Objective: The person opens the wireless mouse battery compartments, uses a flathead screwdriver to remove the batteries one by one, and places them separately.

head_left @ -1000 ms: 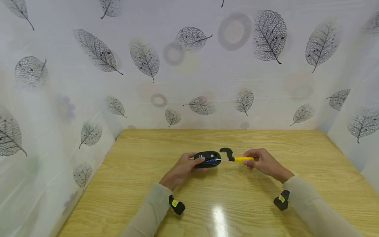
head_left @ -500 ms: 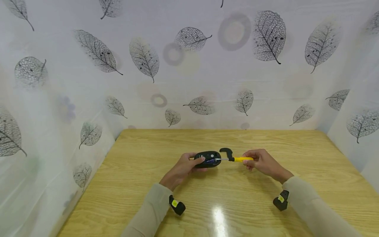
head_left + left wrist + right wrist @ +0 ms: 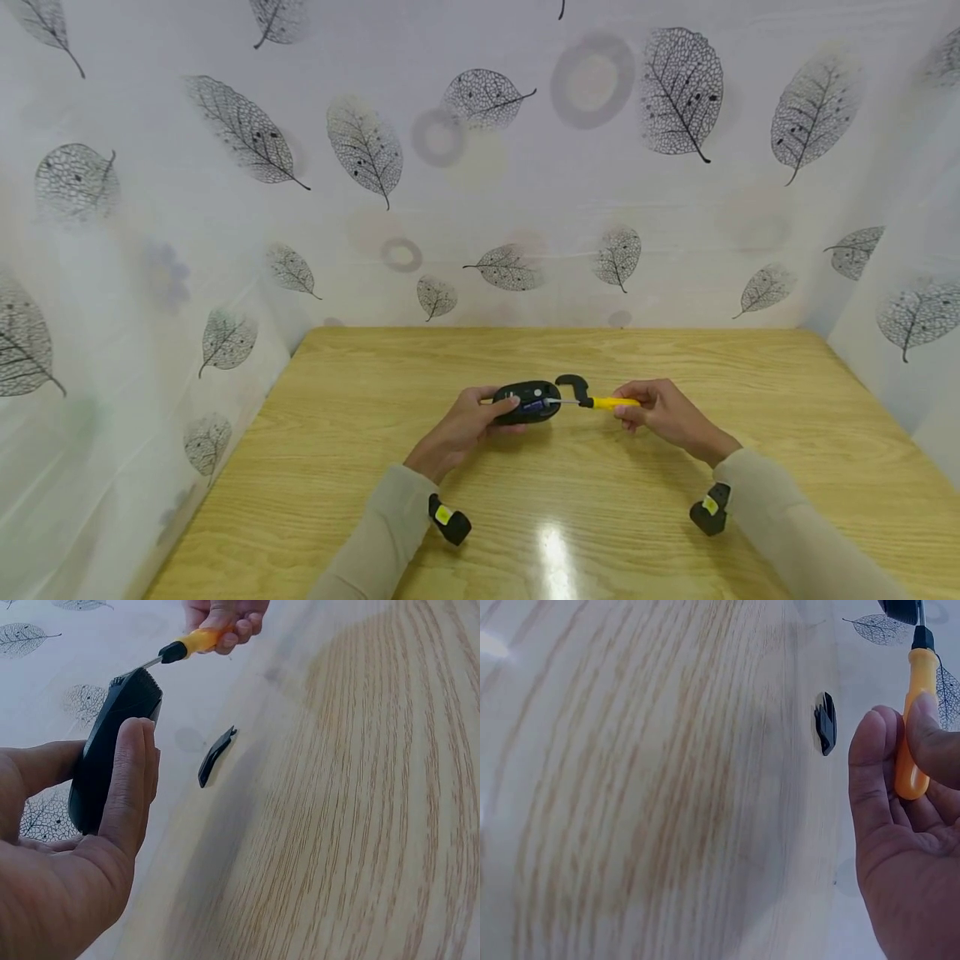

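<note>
My left hand [image 3: 463,425] grips a black computer mouse [image 3: 542,392], underside up, thumb across it. Its battery bay lies uncovered, with a dark blue battery [image 3: 532,407] inside. From the right, my right hand [image 3: 667,414] pinches a screwdriver by its yellow handle [image 3: 613,402]. The metal shaft [image 3: 567,402] reaches into the bay, its tip at the battery's right end. In the left wrist view the mouse [image 3: 105,757] is held edge-on, above the table. The right wrist view shows the orange-yellow handle [image 3: 913,742] between thumb and fingers.
A curved black cover piece [image 3: 576,385] lies on the wooden table [image 3: 375,358] behind the screwdriver. A leaf-printed curtain [image 3: 525,183] hangs along the table's back and sides. Each sleeve cuff carries a black wrist camera [image 3: 450,520].
The mouse's underside tips very slightly in the left hand. The screwdriver tip stays in the battery bay, and the right hand shifts a few pixels left.
</note>
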Demonstrator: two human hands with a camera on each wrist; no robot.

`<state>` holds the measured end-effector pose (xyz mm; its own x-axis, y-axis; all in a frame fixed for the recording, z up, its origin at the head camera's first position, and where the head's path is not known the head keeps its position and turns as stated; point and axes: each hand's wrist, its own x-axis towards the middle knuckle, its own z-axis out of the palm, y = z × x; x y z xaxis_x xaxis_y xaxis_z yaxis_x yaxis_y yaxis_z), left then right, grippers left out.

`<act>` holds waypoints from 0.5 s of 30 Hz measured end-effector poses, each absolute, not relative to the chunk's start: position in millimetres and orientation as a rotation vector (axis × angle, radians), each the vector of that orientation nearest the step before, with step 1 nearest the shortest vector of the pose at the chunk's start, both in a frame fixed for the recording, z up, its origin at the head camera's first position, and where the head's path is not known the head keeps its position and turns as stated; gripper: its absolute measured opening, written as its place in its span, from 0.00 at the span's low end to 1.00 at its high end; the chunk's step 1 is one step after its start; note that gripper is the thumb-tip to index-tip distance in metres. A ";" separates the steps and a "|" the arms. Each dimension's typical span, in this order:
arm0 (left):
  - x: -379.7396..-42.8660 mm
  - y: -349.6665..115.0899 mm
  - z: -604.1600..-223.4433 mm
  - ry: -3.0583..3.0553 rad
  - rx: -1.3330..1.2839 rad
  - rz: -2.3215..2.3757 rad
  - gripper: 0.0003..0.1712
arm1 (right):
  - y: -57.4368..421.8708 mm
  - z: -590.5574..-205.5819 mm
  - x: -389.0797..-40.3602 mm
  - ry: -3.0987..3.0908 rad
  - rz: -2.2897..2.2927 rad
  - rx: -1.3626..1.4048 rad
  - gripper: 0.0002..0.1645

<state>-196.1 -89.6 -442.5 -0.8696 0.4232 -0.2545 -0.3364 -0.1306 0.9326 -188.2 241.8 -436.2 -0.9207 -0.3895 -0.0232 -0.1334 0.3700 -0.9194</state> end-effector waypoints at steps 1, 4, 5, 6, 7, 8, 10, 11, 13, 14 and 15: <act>-196.0 -89.7 -442.5 1.652 0.096 2.044 0.31 | 241.8 -436.5 -188.1 2.391 -1.576 -0.468 0.15; -196.3 -90.0 -443.0 1.637 0.092 2.052 0.31 | 241.6 -437.3 -187.8 2.387 -1.580 -0.467 0.16; -196.5 -90.1 -443.3 1.630 0.093 2.054 0.31 | 241.6 -437.5 -187.6 2.387 -1.578 -0.467 0.16; -196.6 -90.2 -443.5 1.624 0.093 2.057 0.30 | 241.5 -437.6 -187.4 2.387 -1.579 -0.461 0.16; -196.6 -90.2 -443.6 1.621 0.094 2.058 0.30 | 241.7 -437.9 -187.3 2.388 -1.575 -0.465 0.16; -196.6 -90.1 -443.7 1.618 0.092 2.059 0.30 | 241.8 -438.2 -187.3 2.388 -1.574 -0.465 0.16; -196.9 -89.8 -443.7 1.619 0.090 2.059 0.31 | 241.8 -438.7 -187.1 2.384 -1.573 -0.462 0.16; -196.8 -89.6 -443.5 1.620 0.087 2.058 0.31 | 241.8 -439.1 -187.2 2.381 -1.575 -0.463 0.16; -196.3 -89.2 -442.5 1.622 0.076 2.058 0.31 | 242.0 -439.8 -187.4 2.378 -1.575 -0.469 0.17; -196.1 -89.2 -442.1 1.621 0.074 2.059 0.31 | 241.8 -440.0 -187.3 2.372 -1.579 -0.472 0.17; -195.8 -89.2 -441.9 1.620 0.074 2.059 0.31 | 241.8 -440.3 -187.1 2.367 -1.581 -0.472 0.17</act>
